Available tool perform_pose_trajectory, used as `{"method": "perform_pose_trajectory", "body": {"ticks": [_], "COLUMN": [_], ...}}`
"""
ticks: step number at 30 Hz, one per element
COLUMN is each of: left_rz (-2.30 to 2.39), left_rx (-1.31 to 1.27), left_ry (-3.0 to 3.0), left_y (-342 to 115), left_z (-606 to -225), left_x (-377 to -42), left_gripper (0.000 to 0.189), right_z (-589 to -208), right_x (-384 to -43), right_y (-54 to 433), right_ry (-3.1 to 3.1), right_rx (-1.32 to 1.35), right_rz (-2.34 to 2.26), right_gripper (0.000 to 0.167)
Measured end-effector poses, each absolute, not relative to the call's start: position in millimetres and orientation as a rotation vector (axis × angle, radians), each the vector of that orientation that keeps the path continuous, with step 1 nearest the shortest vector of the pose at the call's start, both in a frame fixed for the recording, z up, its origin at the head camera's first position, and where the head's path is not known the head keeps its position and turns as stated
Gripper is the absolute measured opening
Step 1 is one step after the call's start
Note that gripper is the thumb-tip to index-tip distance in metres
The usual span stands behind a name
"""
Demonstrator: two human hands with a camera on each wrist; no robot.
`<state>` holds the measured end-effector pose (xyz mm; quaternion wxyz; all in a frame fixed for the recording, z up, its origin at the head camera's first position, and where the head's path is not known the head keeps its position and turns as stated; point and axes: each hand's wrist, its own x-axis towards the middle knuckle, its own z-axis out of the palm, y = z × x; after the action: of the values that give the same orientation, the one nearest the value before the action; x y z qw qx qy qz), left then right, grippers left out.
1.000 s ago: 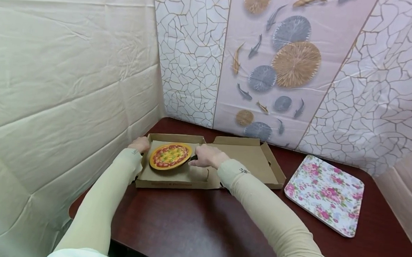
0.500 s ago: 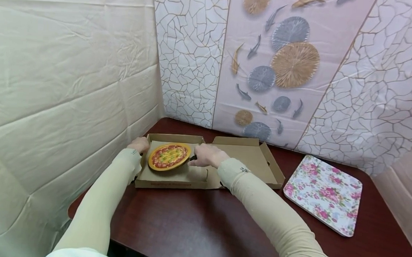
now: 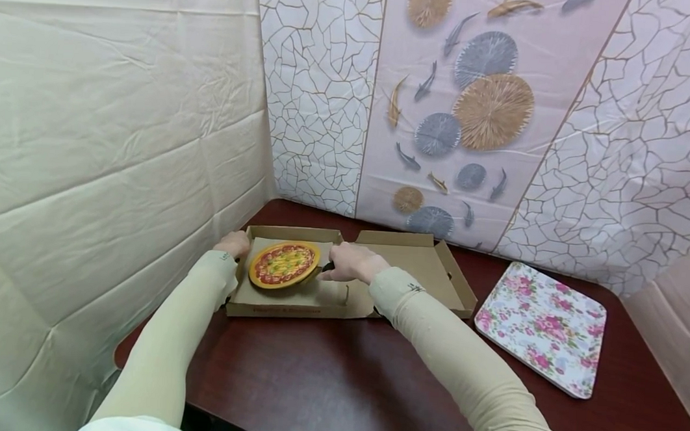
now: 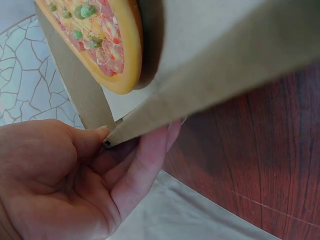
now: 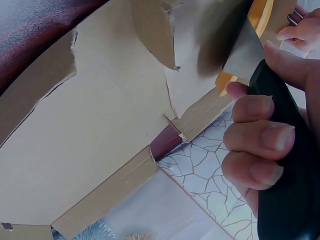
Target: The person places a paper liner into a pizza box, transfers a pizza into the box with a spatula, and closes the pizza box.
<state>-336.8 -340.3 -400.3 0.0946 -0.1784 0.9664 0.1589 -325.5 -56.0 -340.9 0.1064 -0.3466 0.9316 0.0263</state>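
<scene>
A round pizza (image 3: 284, 264) with a thick yellow rim sits tilted over the left half of an open cardboard pizza box (image 3: 287, 310). My right hand (image 3: 353, 263) grips the dark handle of a pizza server (image 5: 290, 175), fingers curled round it. Its flat metal blade (image 5: 245, 52) reaches under the pizza's right edge. A shadow below the pizza shows its near side raised off the paper liner. At the box's left wall, my left hand (image 3: 233, 243) pinches the cardboard edge (image 4: 150, 117) between thumb and fingers.
The box lid (image 3: 407, 264) lies folded open to the right. A floral tray (image 3: 544, 323) rests farther right on the dark red table (image 3: 313, 376). Cloth-covered walls (image 3: 121, 132) stand close behind and to the left of the box.
</scene>
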Motion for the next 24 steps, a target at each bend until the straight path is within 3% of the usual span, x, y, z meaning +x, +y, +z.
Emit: {"method": "perform_pose_trajectory", "body": {"ticks": [24], "left_rz": [0.494], "left_rx": [-0.516], "left_ry": [2.883], "left_y": [-337], "left_z": [-396], "left_x": [-330], "left_gripper": [0.026], "right_z": [-339], "right_x": [-326], "right_y": [-45], "right_ry": [2.788], "right_rx": [-0.994], "right_rz": [0.114], "right_gripper": [0.040]}}
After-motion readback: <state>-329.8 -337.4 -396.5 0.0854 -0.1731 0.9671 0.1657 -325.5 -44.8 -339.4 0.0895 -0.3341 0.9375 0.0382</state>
